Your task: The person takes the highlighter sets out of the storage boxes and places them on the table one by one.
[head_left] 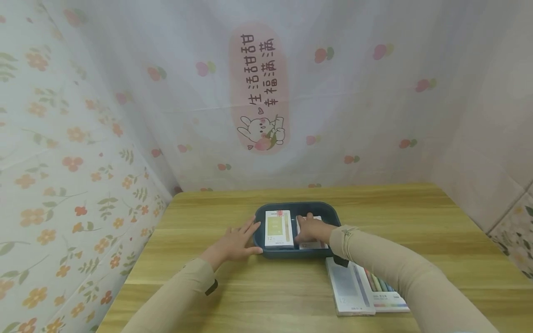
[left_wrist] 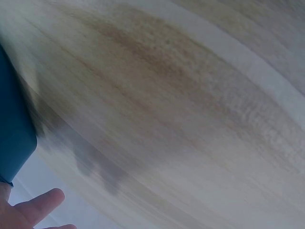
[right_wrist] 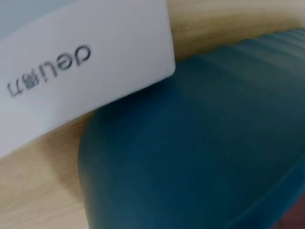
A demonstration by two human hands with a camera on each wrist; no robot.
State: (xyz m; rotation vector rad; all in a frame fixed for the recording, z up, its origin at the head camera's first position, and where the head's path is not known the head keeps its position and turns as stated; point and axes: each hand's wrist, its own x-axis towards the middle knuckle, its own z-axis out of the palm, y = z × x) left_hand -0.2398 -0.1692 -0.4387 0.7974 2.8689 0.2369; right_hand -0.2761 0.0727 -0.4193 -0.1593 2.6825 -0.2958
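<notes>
A dark blue-green plastic basket [head_left: 275,253] stands on the table. In its left part lies a white box with a yellow-green panel [head_left: 275,226], marked 12. A second white box [head_left: 313,245] lies in the right part, mostly covered by my right hand [head_left: 313,230]. That hand reaches down into the basket, its curled fingers and thumb holding the box near its left and far edges. My left hand [head_left: 237,243] has its fingers spread at the basket's left end, fingertips and thumb right at the rim. In the left wrist view, fingers [left_wrist: 42,206] show below the basket's side [left_wrist: 16,129].
In front of the basket on the right lies a white box with a grey panel [head_left: 350,286], printed "deli" in the right wrist view. Beside it, partly under the right forearm, is a box with coloured sticks pictured [head_left: 385,296]. Patterned curtains [head_left: 354,115] surround the wooden table [head_left: 200,222].
</notes>
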